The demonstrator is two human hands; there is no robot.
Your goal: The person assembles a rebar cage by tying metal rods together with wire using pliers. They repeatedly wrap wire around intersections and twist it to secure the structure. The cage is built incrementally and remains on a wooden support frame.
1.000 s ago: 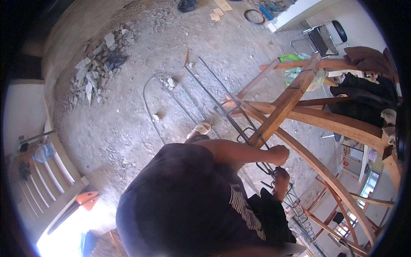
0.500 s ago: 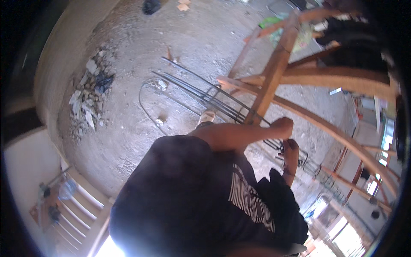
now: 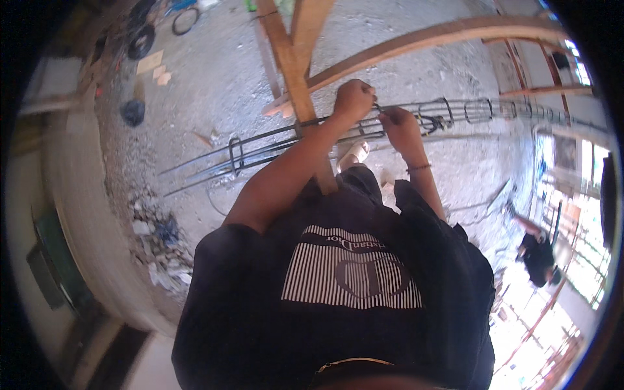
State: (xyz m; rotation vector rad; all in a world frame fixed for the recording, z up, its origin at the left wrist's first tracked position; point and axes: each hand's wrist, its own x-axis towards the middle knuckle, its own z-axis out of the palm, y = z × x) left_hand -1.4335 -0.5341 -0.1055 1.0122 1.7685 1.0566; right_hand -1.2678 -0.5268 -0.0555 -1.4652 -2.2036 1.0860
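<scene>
A long cage of steel reinforcing bars [image 3: 266, 148] with square stirrups [image 3: 235, 156] runs across in front of me, resting against the wooden support. Above its middle, my left hand [image 3: 354, 99] is closed in a pinch. Just to the right and slightly nearer, my right hand [image 3: 402, 130] has its fingers bent together, close to the left fingertips. Something small, thin and dark shows between the two hands; its kind cannot be made out. Several dark stirrups [image 3: 432, 123] sit bunched on the bars right beside my right hand.
A wooden post [image 3: 296, 84] stands at the bars, with a curved-looking beam [image 3: 416, 45] joining it. Rubble [image 3: 159, 247] lies on the floor at left. A black bag-like bundle [image 3: 132, 112] lies farther off. Another person [image 3: 538, 257] is at the right.
My view has swung to the right, so the bars now run more level across it. Both hands remain close together over the bars. Another person has come into view.
</scene>
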